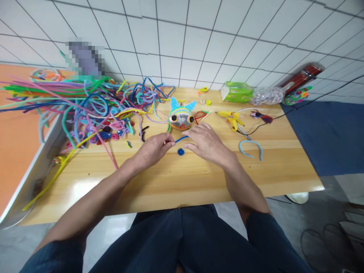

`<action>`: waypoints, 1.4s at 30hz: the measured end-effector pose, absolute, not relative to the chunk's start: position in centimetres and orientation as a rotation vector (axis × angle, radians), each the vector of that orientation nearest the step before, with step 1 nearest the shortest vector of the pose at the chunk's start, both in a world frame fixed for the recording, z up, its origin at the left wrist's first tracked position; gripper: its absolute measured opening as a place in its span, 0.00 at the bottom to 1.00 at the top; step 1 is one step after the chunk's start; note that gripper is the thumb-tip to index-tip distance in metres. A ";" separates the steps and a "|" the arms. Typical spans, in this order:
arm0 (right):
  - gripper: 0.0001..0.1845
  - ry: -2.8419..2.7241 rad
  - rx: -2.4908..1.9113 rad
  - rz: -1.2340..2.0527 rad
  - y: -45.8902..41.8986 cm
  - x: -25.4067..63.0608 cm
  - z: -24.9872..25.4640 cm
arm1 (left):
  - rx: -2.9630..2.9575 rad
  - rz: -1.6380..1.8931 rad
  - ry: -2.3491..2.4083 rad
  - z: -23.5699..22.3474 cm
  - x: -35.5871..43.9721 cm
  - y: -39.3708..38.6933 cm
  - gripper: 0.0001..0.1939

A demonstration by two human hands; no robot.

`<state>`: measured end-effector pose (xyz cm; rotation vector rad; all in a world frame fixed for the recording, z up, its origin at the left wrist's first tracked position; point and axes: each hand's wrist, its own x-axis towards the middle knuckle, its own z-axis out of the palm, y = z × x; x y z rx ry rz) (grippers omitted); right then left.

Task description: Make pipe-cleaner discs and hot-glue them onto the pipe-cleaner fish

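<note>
My left hand (pixel 153 148) pinches one end of a short blue pipe cleaner (pixel 181 139) between thumb and fingertips. The other end of the strip reaches toward my right hand (pixel 206 143), whose fingers are stretched out with the thumb apart. Whether its fingertips touch the strip, I cannot tell. Just below it on the table lies a small coiled blue disc (pixel 181 151). Right behind my hands sits a round, fish-like face (pixel 181 118) made of pipe cleaners, with light blue pointed ears, yellow-and-black eyes and a red mouth.
A big tangle of coloured pipe cleaners (pixel 93 102) covers the wooden table's (pixel 170 185) left side. To the right are a yellow glue gun (pixel 231 118) with a black cord, and a bent light blue pipe cleaner (pixel 250 142). A green packet (pixel 237 92) and red flask (pixel 301 77) stand by the tiled wall.
</note>
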<state>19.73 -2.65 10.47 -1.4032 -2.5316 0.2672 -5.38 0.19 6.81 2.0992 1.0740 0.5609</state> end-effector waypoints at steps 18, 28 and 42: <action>0.09 -2.209 -1.275 0.185 0.2 19.9 15.6 | 2.225 0.674 0.984 16.3 -3.4 4.2 0.05; 0.09 -2.277 -1.246 0.172 0.5 19.8 14.9 | 2.384 0.628 1.035 15.0 -3.4 4.1 0.06; 0.10 -2.343 -1.282 0.019 0.5 18.6 13.9 | 2.393 0.530 1.064 14.4 -3.4 5.1 0.08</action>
